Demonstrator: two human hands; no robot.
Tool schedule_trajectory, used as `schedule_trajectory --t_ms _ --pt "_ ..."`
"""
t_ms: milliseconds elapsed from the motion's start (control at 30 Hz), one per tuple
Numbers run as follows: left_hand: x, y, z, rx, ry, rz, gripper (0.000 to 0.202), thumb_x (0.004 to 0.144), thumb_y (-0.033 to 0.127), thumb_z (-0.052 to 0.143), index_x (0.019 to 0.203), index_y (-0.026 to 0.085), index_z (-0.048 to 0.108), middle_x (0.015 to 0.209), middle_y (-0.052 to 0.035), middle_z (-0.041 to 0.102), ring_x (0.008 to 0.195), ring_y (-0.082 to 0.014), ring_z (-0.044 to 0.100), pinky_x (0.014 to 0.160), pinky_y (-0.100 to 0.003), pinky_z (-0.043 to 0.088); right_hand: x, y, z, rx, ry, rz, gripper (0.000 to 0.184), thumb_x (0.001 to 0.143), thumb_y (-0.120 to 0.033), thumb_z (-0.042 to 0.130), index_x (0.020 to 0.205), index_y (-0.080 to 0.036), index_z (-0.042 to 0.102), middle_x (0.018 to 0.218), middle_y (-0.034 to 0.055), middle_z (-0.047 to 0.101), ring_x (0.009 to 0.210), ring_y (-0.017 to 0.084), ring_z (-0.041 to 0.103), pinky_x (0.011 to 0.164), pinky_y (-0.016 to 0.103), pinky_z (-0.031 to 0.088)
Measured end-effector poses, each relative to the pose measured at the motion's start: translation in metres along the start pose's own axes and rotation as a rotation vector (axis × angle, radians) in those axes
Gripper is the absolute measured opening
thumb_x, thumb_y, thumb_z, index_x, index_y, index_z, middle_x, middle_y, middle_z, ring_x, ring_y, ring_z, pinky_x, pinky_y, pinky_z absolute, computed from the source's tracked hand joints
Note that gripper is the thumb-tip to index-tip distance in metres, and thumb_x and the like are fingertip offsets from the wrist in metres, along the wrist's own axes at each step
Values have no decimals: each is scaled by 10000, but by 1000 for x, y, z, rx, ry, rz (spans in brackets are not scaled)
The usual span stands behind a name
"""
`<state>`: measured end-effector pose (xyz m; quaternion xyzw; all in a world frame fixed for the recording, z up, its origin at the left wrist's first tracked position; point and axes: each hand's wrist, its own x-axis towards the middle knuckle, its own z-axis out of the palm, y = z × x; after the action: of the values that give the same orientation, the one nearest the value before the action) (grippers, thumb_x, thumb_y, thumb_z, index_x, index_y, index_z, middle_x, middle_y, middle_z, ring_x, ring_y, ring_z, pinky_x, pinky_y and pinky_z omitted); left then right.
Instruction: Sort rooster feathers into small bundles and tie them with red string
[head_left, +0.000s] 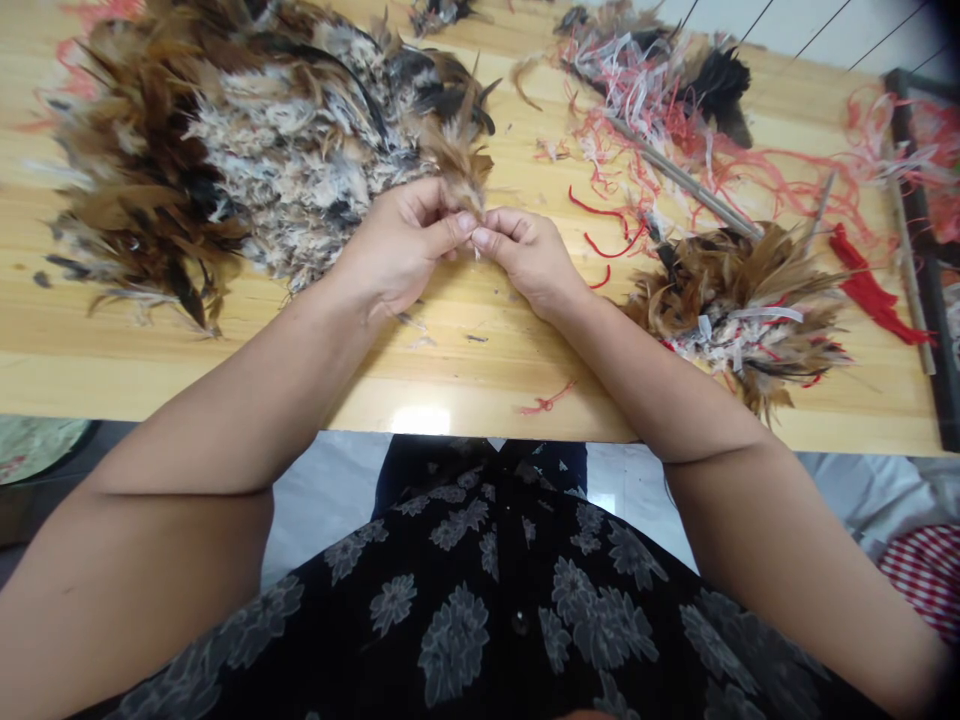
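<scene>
Both hands meet above the middle of the wooden table, thumb tips side by side. My left hand (pixel 409 240) is closed in a pinch at the base of a small brown feather bunch (pixel 463 165). My right hand (pixel 529 255) pinches the same base from the other side. The feather tips point up and away from me, and the quill ends are mostly hidden by the fingers. Just left of my left hand lies a large pile of brown, black and whitish feathers (pixel 285 150). To the right of my right forearm is a bundle of brown feathers (pixel 739 290) with white and red ties.
Tangled pink and white strings (pixel 637 85) lie at the back right, with thin sticks (pixel 686 185) across them. Red yarn (pixel 874 285) and a dark-framed box (pixel 919 250) are at the right. Short red threads (pixel 615 240) lie near my right hand. The table's front edge (pixel 480 425) is close to my body.
</scene>
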<state>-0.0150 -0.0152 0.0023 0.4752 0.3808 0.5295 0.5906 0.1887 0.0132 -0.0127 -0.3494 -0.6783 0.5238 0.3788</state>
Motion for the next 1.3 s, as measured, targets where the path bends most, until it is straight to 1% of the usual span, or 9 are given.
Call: schedule_trajectory --t_ms 133,200,400,533,667,867,933,1133,1300 --pt "-3 4 4 24 -11 70 646 855 647 1321 889 269 799 857 -21 735 843 -245 724 773 -379 565 -1 0 -1 19 -34 -13 642 1204 -792 824 941 -220 696 986 12 767 1100 186 774 1149 366 689" --pt "-5 6 6 26 -5 93 646 839 713 1308 849 289 820 855 -34 753 787 -240 692 739 -391 564 -1 0 -2 14 -41 -5 648 1237 -785 776 943 -214 688 983 6 765 1105 181 776 1162 374 696" --pt "-12 18 9 3 23 -24 549 860 434 1342 879 259 822 905 -40 820 899 -261 793 833 -359 625 -1 -2 -2 30 -63 15 624 1245 -741 798 943 -211 666 990 -10 797 1123 173 813 1197 389 722" --pt "-13 19 10 -9 5 -54 516 890 384 1320 884 244 824 906 -54 842 903 -256 784 839 -352 600 -1 -5 -1 83 -88 6 625 1210 -737 857 917 -218 668 1001 7 849 1120 187 852 1204 409 742" --pt "-10 17 12 -38 -29 -52 471 937 414 1297 880 234 865 862 -60 826 838 -233 721 802 -346 576 -1 -7 0 137 -94 19 607 1176 -718 913 887 -233 690 1040 45 904 1111 211 869 1203 415 754" --pt "-10 29 13 -191 87 -198 467 1147 119 1069 850 223 725 784 -25 742 791 -190 739 826 -294 607 -4 -10 -2 125 -88 -10 566 1198 -711 885 936 -227 752 1077 42 913 1169 217 875 1280 438 726" --pt "-7 31 10 -232 108 -211 483 1162 110 1033 832 236 703 779 -24 743 769 -187 746 786 -286 619 -5 -9 -4 88 -73 -21 551 1190 -704 899 958 -223 768 1074 36 899 1162 215 856 1276 431 719" --pt "-1 24 -6 -295 66 -203 445 1041 185 1146 822 282 772 852 -50 831 836 -233 844 683 -277 696 -2 5 -5 -13 -13 -15 508 1195 -679 906 1041 -211 782 1013 12 815 1067 190 781 1142 379 722" --pt "-4 21 0 -284 76 -217 454 1066 170 1133 811 260 768 829 -47 829 829 -223 877 684 -242 712 2 22 -4 -74 17 -67 528 1192 -729 889 1112 -215 806 972 -8 740 972 168 715 1037 345 697"
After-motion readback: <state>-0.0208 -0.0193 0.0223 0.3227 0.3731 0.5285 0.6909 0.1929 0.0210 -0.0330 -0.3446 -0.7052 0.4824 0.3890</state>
